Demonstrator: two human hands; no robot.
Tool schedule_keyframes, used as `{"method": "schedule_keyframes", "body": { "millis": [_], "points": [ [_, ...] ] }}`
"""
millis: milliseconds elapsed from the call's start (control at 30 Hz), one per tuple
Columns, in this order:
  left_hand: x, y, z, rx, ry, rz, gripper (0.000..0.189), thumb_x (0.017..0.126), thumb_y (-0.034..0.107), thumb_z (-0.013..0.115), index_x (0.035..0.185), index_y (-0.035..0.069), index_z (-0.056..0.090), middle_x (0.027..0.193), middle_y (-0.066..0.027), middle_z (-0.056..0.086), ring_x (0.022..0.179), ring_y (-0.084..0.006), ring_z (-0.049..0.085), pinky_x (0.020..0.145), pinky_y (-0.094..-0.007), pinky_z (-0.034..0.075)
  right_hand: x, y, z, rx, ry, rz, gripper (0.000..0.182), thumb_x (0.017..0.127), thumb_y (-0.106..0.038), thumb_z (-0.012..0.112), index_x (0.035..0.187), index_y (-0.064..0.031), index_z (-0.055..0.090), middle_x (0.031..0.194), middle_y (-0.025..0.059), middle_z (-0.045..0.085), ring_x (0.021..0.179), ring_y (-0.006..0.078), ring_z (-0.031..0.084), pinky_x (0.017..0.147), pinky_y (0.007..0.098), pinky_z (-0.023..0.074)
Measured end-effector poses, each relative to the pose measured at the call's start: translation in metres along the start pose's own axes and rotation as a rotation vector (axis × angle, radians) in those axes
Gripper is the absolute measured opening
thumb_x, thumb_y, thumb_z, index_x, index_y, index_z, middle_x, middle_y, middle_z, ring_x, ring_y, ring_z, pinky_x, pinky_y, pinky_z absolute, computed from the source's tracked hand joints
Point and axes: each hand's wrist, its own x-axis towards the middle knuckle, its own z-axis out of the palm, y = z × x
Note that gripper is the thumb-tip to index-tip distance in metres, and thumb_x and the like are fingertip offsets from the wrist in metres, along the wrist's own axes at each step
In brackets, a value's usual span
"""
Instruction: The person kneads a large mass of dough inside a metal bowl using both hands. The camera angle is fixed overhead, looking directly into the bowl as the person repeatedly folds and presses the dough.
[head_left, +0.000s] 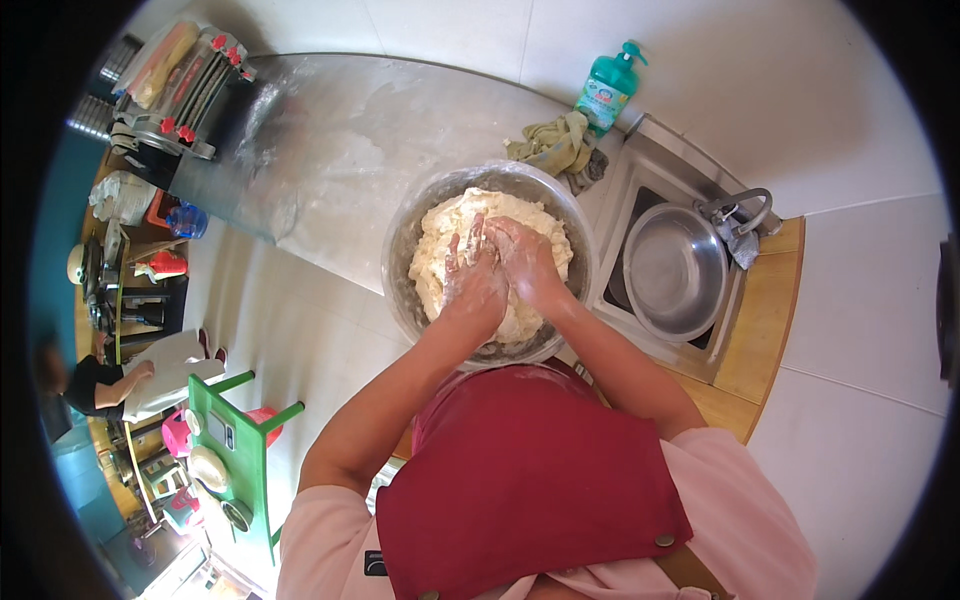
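A large metal basin (400, 281) stands before me with a rough mass of pale dough (435, 247) in it. My left hand (476, 281) rests on the dough, its floury fingers spread and pointing away from me. Close beside it on the right, my right hand (525, 255) lies on the dough with its fingers bent towards the left hand. Wet dough and flour cling to both hands. Neither hand plainly grips a piece; the undersides of both are hidden.
Right of the basin, a steel bowl (675, 270) sits in a sink below a faucet (739, 202). Behind are a cloth (555, 146) and a green pump bottle (607, 90). A roller machine (191, 97) stands far left on the metal counter (337, 142). Another person (112, 386) stands near a green table (251, 450).
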Motion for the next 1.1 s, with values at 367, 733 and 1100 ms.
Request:
{"method": "schedule_keyframes", "body": {
  "millis": [367,733,1100],
  "points": [
    [-0.001,-0.012,0.016,-0.04,-0.201,0.044,0.049,0.096,0.018,0.049,0.143,0.007,0.057,0.156,-0.0171,0.047,0.154,-0.038,0.027,0.125,-0.0612,0.003,0.002,0.003,-0.005,-0.462,-0.07,-0.301,0.021,0.095,-0.017,0.063,0.105,-0.0016,0.074,0.112,0.0185,0.071,0.109,0.032,0.064,0.096,0.0406,0.0515],
    [-0.01,-0.017,0.021,0.126,-0.239,0.063,0.061,0.099,0.025,0.055,0.157,0.012,0.039,0.165,-0.0173,0.032,0.158,-0.0314,0.017,0.127,-0.0548,0.009,-0.027,-0.011,-0.027,-0.202,-0.155,-0.102,0.03,0.097,-0.028,0.062,0.092,-0.0017,0.076,0.086,0.0208,0.071,0.085,0.0395,0.067,0.081,0.0449,0.0539],
    [0.052,-0.083,0.027,-0.104,0.003,-0.106,0.089,0.096,0.051,0.064,0.161,0.005,0.025,0.17,-0.0203,0.014,0.156,-0.0393,0.018,0.124,-0.0581,0.017,-0.003,0.08,0.02,-0.191,0.06,-0.175,0.046,0.085,-0.009,0.068,0.131,-0.0078,0.065,0.12,0.0204,0.065,0.116,0.0398,0.062,0.101,0.0455,0.0493]
  ]
}}
